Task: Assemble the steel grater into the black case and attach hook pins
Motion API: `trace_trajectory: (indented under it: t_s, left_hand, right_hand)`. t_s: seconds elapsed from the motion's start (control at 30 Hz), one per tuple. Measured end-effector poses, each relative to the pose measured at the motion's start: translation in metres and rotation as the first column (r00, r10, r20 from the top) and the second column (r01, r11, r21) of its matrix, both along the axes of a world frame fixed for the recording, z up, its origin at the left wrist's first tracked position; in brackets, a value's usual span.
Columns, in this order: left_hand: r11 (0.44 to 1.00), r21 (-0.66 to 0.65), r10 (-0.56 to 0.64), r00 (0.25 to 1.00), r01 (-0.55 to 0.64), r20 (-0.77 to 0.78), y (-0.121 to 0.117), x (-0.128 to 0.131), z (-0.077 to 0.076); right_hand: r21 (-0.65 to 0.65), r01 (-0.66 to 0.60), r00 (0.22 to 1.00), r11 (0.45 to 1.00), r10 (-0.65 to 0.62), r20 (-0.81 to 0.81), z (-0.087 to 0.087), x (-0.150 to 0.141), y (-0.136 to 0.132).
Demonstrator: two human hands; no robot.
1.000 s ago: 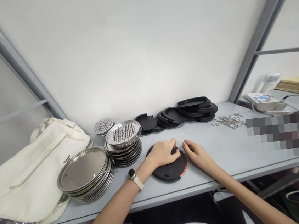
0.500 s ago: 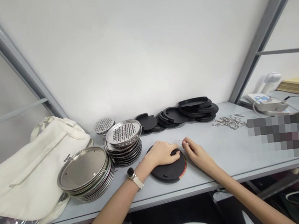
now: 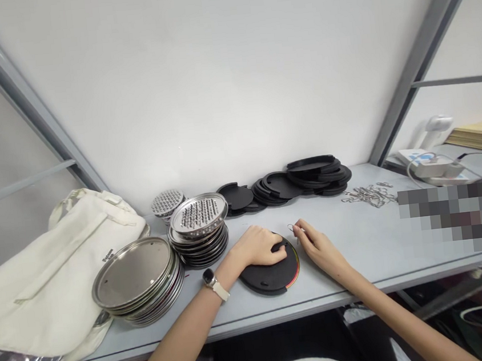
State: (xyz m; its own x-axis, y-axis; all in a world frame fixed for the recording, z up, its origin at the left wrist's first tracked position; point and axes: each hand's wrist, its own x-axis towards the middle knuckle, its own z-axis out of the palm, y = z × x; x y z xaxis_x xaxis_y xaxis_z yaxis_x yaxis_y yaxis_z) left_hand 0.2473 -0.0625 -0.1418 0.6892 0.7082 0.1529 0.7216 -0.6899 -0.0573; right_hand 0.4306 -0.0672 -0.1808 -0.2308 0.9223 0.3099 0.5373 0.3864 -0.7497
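Observation:
A round black disc (image 3: 265,275) lies on the table before me, a red and yellow rim showing along its right edge. My left hand (image 3: 260,246), a watch on its wrist, rests on its upper part with curled fingers gripping it near the far right edge. Just right of the disc, my right hand (image 3: 311,241) is closed in a pinch on a small bent wire clip (image 3: 290,227), whose thin loop pokes out toward the disc. Several similar wire clips (image 3: 369,195) lie in a loose heap farther right.
Black discs (image 3: 282,186) are piled along the wall. To the left stand grater discs (image 3: 198,215) on a stack and a taller stack of round metal plates (image 3: 133,272). A cream bag (image 3: 61,268) lies beyond them. White devices with cables (image 3: 431,165) sit at the right.
The left hand's fingers and the black disc have shifted very slightly. The right hand keeps its pinch on the wire clip, with a bit more of the loop showing.

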Motion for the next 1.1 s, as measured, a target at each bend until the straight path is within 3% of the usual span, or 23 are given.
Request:
trace_trajectory:
  t_s: [0.23,0.53,1.1]
  left_hand:
    - [1.000,0.023,-0.016,1.000,0.016,0.008,0.002,0.000,-0.004]
    - [0.999,-0.003,-0.047,0.998,0.048,0.038,0.002,0.000,-0.006]
    - [0.999,0.038,-0.035,0.995,0.032,0.092,0.003,0.002,-0.012]
  right_hand:
    - [0.028,-0.050,0.998,0.998,0.049,0.030,-0.001,0.000,0.000]
    - [0.062,-0.142,0.962,0.988,0.123,0.246,-0.007,-0.003,-0.001]
    - [0.114,-0.134,0.923,0.984,0.082,0.376,-0.009,-0.001,0.000]
